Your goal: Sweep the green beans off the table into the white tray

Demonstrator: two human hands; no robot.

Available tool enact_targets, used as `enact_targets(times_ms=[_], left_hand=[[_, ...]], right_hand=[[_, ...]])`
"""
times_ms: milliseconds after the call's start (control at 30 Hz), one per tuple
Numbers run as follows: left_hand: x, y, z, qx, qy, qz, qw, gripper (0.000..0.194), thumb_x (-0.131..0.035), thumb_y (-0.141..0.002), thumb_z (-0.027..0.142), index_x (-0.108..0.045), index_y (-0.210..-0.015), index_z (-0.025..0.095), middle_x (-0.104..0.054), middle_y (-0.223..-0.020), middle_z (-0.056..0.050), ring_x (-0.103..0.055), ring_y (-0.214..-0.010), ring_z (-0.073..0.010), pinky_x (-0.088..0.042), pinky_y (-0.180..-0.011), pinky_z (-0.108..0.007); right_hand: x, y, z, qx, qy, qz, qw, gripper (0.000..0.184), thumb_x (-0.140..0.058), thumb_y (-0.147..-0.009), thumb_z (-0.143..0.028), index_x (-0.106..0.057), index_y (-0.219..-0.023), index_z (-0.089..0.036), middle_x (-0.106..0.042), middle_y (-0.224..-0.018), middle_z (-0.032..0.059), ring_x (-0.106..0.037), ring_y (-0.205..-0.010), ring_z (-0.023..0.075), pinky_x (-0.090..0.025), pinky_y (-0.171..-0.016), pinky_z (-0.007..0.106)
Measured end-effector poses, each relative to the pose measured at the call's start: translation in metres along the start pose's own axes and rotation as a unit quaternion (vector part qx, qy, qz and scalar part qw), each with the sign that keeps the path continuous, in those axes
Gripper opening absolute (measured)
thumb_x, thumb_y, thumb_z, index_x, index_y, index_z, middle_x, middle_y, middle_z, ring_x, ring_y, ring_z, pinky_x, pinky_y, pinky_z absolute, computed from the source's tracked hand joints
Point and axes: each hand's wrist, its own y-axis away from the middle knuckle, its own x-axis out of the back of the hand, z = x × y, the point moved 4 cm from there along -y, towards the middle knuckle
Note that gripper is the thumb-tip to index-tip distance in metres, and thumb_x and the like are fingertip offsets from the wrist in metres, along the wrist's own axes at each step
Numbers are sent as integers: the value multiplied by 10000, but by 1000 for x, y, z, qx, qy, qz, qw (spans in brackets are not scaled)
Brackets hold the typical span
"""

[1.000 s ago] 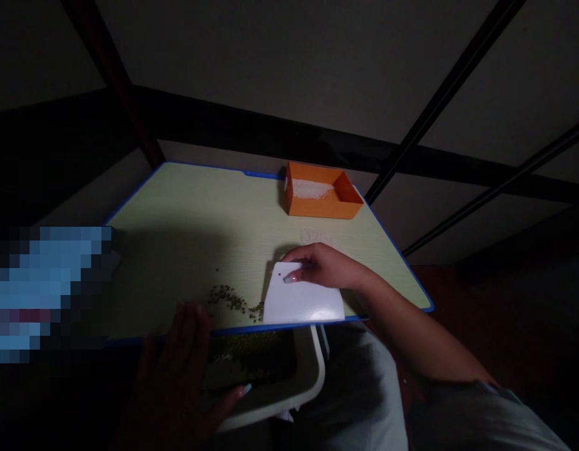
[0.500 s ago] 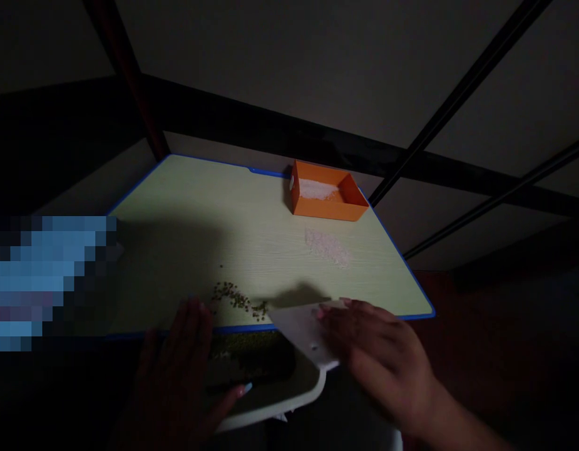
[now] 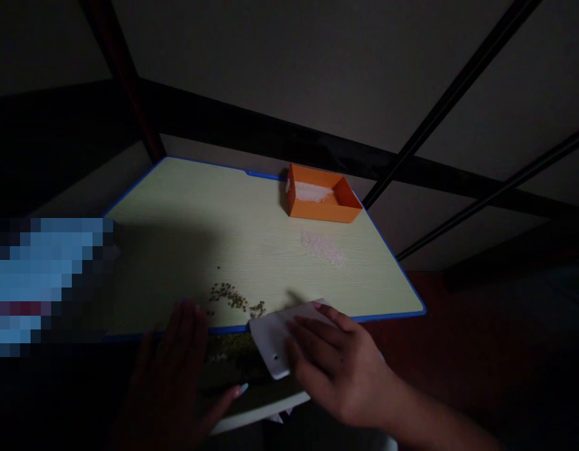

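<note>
In my right hand point(image 3: 338, 369) is a white flat scraper point(image 3: 289, 332) with a small hole near its lower corner. The scraper lies tilted across the blue front edge of the pale table point(image 3: 186, 207), partly over a container with a white rim point(image 3: 263, 411) below. Small green beans point(image 3: 233, 341) show inside that dark container. Dim at the left, my left hand point(image 3: 176, 376) has its fingers stretched out at the table's front edge and its thumb over the container. More green beans point(image 3: 228, 295) lie scattered on the table between the hands.
An orange box point(image 3: 324, 212) holding white grains stands at the far right of the table. A strip of white grains point(image 3: 323, 248) lies in front of it. A pixelated blue patch point(image 3: 45, 275) covers the left side. Panelled walls point(image 3: 270, 62) rise behind the table.
My right hand and the scraper have moved left along the front edge, and the scraper lies flatter. My left hand has hardly moved. The view has shifted slightly.
</note>
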Motion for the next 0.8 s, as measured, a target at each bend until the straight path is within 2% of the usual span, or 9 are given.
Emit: enact_targets(times_ms=[267,400,500,600,667,800], left_hand=[[0,4,-1,-25,-13,20,999,962,-390,-860,684,-159,-1586,96,-303,-1690,-239,-430,-1495,-423,-412,-1122,-646],[0,5,-4,-31,-8,22,999,945,-446,-843,626,-174,-1588,112,-255,-1712,-214,-369,-1537,-423,-419,-1128,-653],[1,4,-2,-33,-5,26,999,934,-447,-844,607,-188,-1582,95,-180,-1738,-190,-220,-1610,-374,-326,-1225,-634],[4,1,2,-31,2,29,999,929,-397,-864,617,-191,-1568,47,-86,-1760,-164,-58,-1647,-277,-121,-1327,-532],[5,-1,4,-26,9,24,999,924,-394,-871,606,-188,-1563,30,-52,-1765,-153,-18,-1649,-241,-40,-1336,-474],[5,-1,3,-22,19,18,999,929,-420,-866,603,-178,-1569,46,-49,-1765,-144,-16,-1650,-241,-41,-1335,-483]], right_hand=[[-11,-9,7,-17,42,3,999,229,-502,-981,-114,-722,-929,-149,-818,-941,76,-778,-850,229,-640,-849,446],[-9,-7,12,-32,47,12,998,251,-483,-994,-111,-721,-923,-148,-821,-945,73,-777,-840,217,-619,-889,443],[0,-1,15,-54,47,21,997,265,-461,-1015,-108,-711,-936,-144,-826,-951,75,-780,-847,205,-580,-967,451],[11,7,21,-76,55,8,996,271,-441,-1035,-104,-703,-974,-136,-829,-969,78,-784,-881,198,-541,-1023,444],[16,12,27,-85,66,-3,994,272,-437,-1043,-106,-702,-989,-138,-832,-976,76,-785,-877,192,-535,-1020,433],[14,16,43,-94,91,-13,991,253,-467,-1022,-78,-706,-977,-147,-834,-977,75,-786,-840,187,-543,-982,422]])
